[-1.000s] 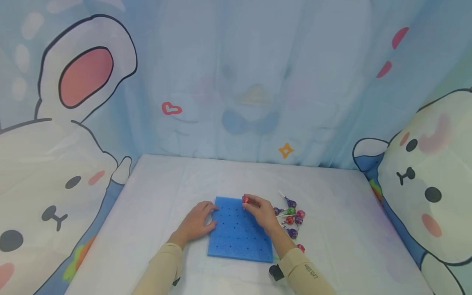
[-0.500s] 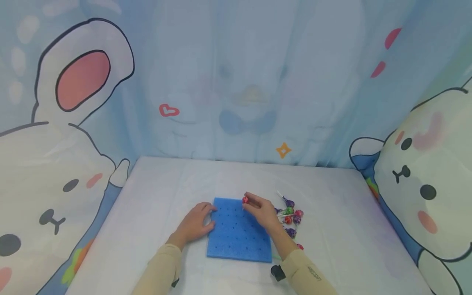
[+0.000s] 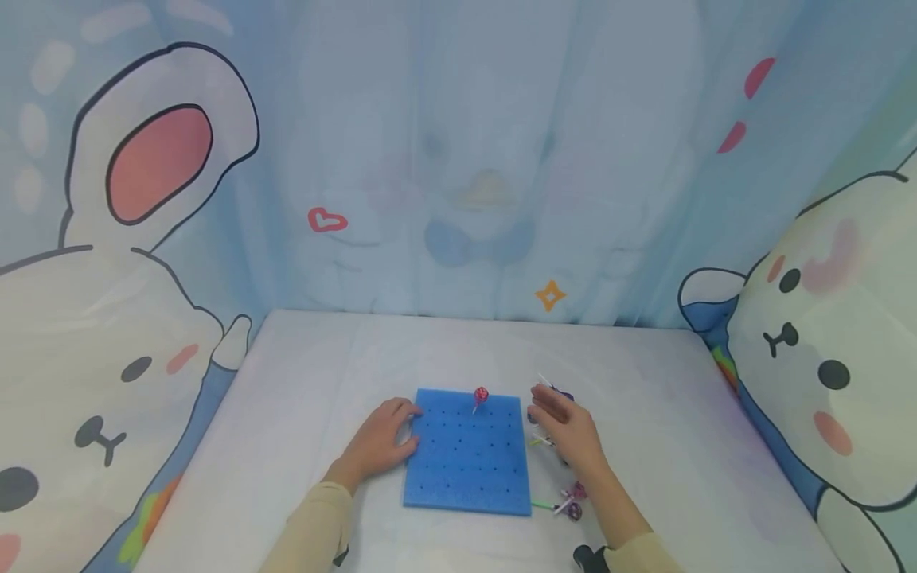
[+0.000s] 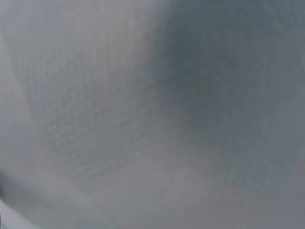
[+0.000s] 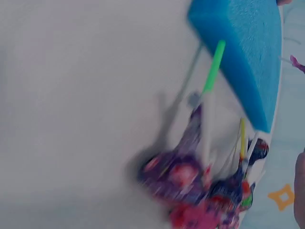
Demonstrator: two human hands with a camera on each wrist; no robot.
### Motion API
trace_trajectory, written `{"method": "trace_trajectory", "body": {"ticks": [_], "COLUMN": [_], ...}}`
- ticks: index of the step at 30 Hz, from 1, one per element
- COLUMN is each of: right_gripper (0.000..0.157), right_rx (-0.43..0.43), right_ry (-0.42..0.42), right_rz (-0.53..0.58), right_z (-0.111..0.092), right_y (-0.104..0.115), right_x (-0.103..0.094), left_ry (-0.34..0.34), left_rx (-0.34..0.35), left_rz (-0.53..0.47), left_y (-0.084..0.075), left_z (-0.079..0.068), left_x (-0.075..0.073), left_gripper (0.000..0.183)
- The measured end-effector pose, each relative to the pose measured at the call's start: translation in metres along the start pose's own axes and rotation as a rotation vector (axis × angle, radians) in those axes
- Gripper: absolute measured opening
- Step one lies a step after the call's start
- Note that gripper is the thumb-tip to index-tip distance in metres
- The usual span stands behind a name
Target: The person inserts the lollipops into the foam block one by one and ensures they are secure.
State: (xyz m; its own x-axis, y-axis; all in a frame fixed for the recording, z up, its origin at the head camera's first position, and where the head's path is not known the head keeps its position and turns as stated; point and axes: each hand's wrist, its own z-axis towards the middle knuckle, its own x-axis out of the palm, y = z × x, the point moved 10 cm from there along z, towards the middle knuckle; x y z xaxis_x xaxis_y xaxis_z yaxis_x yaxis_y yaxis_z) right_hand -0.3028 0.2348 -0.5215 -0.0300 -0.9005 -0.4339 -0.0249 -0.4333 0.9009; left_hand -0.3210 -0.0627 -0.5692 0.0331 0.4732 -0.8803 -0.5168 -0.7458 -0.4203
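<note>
A blue foam board (image 3: 469, 465) with rows of small holes lies flat on the table. One red-wrapped lollipop (image 3: 481, 394) stands near its far edge, stick down in the foam and leaning slightly. My left hand (image 3: 380, 438) rests against the board's left edge, its fingertips and thumb at the rim. Just right of the board, my right hand (image 3: 573, 438) hovers over the loose lollipops with nothing in its fingers, partly hiding them. In the right wrist view, a purple-wrapped lollipop (image 5: 174, 179) lies beside a pink one (image 5: 193, 217), close to the foam. The left wrist view is a grey blur.
Several more lollipops lie along the board's right side, among them a dark-wrapped one (image 5: 259, 149) by its corner. White cloth covers the table (image 3: 344, 358). Behind it hangs a blue curtain (image 3: 487, 119) printed with cartoon animals.
My right hand has let go of the red lollipop, which now stands by itself in the board, and has moved right over the loose lollipops. The left hand stays at the board's edge.
</note>
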Motion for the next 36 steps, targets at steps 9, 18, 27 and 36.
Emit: {"method": "trace_trajectory", "body": {"ticks": [9,18,27,36], "right_gripper": [0.055,0.055,0.052,0.049], "right_rx": [0.099,0.230,0.270,0.198], "right_ry": [-0.080,-0.068,-0.045,-0.042], "right_rz": [-0.150,-0.237,-0.273,-0.341], "right_z": [-0.034,-0.054,-0.055,-0.046], "right_y": [-0.025,-0.061,-0.077,-0.079], "right_x": [-0.043,-0.051,-0.042,-0.036], "left_ry": [-0.013,-0.031,-0.038,-0.008], "left_rx": [0.021,0.036,0.043,0.020], "left_rz": [-0.020,-0.019,-0.026,-0.027], "left_y": [-0.006,-0.008,-0.007,-0.005], "left_z": [-0.001,-0.002,-0.001,-0.002], "left_x": [-0.006,-0.007,-0.008,-0.005], "left_gripper": [0.041,0.041,0.039,0.040]}}
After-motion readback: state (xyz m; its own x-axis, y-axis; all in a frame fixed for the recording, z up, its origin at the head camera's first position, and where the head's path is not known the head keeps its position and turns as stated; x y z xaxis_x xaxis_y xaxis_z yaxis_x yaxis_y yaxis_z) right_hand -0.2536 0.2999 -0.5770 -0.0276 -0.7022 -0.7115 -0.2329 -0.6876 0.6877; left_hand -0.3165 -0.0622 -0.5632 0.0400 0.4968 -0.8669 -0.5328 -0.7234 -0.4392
